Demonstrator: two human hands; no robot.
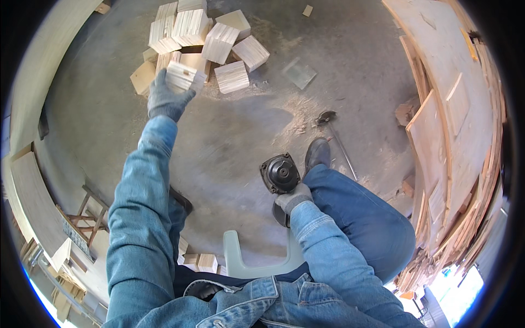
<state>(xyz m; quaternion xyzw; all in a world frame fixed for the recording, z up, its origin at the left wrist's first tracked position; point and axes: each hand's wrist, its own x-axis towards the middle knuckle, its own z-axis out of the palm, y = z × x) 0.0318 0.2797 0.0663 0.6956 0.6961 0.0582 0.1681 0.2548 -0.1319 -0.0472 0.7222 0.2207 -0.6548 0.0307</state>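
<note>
My left hand, in a grey glove, reaches out to the near edge of a heap. Its fingers and thumb are closed about a small stack of thin wooden pieces. Beyond it lie more such stacks, some upright and some tipped over. Down by my right knee, my gloved right hand grips a black power tool with a squarish, round-centred head. The rest of the tool is mostly hidden by the hand and sleeve.
Sawdust and a thin flat plate lie on the concrete floor. A long-handled metal tool rests beside my right shoe. Large wooden sheets stand along the right; a pale stool is below me.
</note>
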